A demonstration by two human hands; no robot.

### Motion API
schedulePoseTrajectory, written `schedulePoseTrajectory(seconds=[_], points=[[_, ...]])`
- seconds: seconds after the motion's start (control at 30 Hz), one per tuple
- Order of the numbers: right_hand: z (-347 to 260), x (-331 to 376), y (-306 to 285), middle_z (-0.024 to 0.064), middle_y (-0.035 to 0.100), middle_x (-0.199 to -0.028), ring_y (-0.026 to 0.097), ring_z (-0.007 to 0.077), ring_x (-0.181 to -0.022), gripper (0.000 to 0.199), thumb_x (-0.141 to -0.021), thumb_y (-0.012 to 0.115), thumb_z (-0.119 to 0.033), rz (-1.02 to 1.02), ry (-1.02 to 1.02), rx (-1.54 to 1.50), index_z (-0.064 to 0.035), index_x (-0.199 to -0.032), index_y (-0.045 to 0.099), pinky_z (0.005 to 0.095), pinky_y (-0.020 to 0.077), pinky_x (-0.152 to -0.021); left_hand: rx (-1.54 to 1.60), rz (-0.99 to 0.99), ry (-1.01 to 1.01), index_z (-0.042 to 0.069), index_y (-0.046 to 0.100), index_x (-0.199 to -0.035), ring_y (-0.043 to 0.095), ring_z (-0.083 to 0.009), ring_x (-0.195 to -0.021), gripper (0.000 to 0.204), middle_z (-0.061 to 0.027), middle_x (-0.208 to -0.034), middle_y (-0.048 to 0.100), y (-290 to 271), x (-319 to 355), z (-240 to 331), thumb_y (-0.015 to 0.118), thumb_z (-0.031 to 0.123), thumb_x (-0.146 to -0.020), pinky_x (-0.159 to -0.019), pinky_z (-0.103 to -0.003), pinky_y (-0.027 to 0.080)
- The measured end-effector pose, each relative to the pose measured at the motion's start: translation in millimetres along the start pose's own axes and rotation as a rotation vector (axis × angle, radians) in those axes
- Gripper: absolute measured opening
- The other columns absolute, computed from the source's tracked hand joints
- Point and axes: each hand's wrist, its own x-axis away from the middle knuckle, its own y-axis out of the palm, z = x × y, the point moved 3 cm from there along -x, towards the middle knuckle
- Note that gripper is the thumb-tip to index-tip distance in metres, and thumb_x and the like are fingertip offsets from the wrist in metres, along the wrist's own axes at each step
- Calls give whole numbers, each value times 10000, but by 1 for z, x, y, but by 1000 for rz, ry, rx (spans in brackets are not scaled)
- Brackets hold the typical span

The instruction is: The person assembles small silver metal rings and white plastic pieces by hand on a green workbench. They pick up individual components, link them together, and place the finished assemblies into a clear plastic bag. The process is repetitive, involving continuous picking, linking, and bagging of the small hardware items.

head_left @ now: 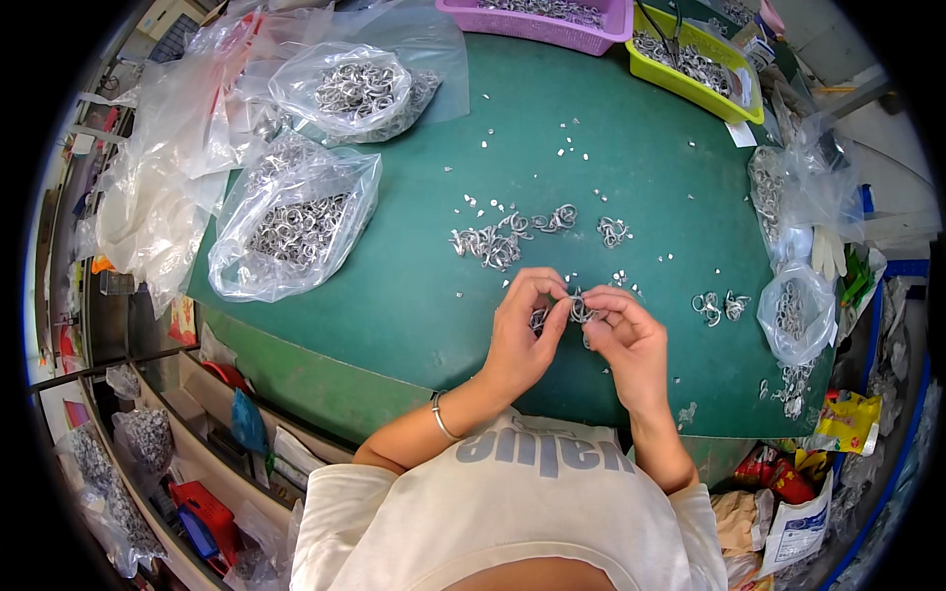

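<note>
Both hands meet above the near part of the green table (424, 325). My left hand (527, 325) is closed, its thumb and forefinger pinching a silver metal ring, with more rings tucked in the palm. My right hand (626, 340) pinches the same cluster of rings (579, 310) from the other side. Just beyond the hands lies a loose pile of silver rings (490, 243), with a smaller clump (613, 232) to its right. Small metal bits are scattered around these piles. Fingers hide part of what I hold.
Two clear plastic bags of rings, one nearer (296, 231) and one farther (360, 91), stand at left. A purple basket (552, 28) and a yellow-green basket (690, 89) hold metal pieces at the far edge. Another bag of rings (793, 315) lies right. Drawers with bags sit lower left.
</note>
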Motion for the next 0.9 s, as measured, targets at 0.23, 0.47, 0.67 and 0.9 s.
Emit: schedulePoseTrajectory(seconds=[0.23,0.47,0.67,0.9], points=[[0,5,0,111,600,-936,570,136,-733,235,-758,641,68,70,-204,534,24,-987,619,241,467,-630,48,-32,17,-24,517,-906,550,-112,-716,86,-86,-907,538,0,-1,5,574,-33,-843,-641,-238,468],[-7,3,2,132,622,-953,593,163,-763,190,-780,629,44,77,-420,605,27,-968,613,250,475,-640,103,-4,-131,-14,550,-885,515,-54,-764,56,-24,-907,535,-3,2,5,587,-21,-844,-682,-195,433],[9,6,-3,69,600,-919,571,113,-800,162,-870,547,23,69,-47,39,23,-1032,556,239,468,-710,188,55,-206,-11,558,-869,507,-52,-694,69,-21,-892,539,1,5,3,616,-2,-833,-612,-193,413],[5,3,-5,51,577,-916,551,98,-814,212,-886,531,15,2,-39,-24,23,-1098,529,237,462,-715,325,14,-246,-15,564,-881,466,-30,-653,58,-11,-904,538,0,5,1,599,26,-858,-561,-178,384]])
